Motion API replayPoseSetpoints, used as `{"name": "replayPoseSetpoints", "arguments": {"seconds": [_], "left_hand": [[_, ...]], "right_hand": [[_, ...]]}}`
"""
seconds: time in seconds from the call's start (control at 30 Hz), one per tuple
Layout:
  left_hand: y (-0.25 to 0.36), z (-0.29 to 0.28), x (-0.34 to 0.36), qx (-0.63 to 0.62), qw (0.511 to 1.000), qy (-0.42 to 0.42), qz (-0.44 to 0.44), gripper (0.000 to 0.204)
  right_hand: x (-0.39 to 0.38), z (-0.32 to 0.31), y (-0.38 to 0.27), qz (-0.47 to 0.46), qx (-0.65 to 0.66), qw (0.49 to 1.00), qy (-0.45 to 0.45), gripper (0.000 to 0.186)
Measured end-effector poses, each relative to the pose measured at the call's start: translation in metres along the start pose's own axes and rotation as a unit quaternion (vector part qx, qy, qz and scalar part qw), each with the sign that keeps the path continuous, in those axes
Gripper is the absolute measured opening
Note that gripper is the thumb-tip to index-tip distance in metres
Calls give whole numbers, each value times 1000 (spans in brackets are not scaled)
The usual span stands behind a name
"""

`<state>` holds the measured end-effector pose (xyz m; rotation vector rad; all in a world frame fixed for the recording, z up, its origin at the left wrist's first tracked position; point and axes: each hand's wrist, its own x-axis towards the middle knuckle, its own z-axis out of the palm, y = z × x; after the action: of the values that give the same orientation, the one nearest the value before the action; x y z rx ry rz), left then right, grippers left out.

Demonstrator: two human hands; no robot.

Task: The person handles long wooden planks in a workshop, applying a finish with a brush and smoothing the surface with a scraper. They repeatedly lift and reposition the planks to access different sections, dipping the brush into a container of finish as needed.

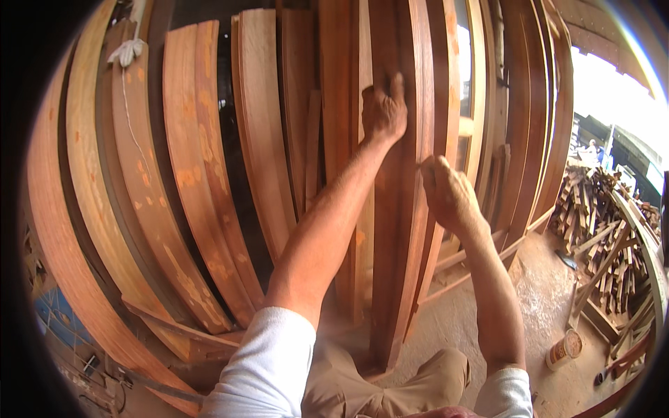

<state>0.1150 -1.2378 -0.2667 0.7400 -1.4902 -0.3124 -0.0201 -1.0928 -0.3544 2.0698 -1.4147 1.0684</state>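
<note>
A long reddish-brown wooden plank (395,230) stands upright in front of me, its lower end near my knees. High on its broad face, toward the left edge, is my left hand (385,115), fingers bent and slightly blurred. Next to those fingers shows a small dark brown piece (368,96), whose kind I cannot make out. My right hand (448,194) is lower, closed at the plank's right edge, with its curled fingers against the pale narrow side. Its fingertips are partly hidden.
Several upright boards (191,139) lean in a row at the left, some with orange patches. A pale wooden frame (476,104) stands behind the plank at the right. Farther right are a pile of wood offcuts (599,223) and a tub (563,350) on the dusty floor (533,292).
</note>
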Motion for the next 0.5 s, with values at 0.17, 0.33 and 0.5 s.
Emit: {"name": "replayPoseSetpoints", "arguments": {"seconds": [0.17,0.33,0.5], "left_hand": [[-5,2,-4,-28,994,56,90,71],[-2,3,-4,-13,986,93,136,70],[-7,5,-6,-37,992,61,102,72]], "right_hand": [[-7,-5,-21,90,58,994,-20,15],[-45,13,-12,70,188,978,58,27],[-83,4,-11,186,249,949,50,46]]}}
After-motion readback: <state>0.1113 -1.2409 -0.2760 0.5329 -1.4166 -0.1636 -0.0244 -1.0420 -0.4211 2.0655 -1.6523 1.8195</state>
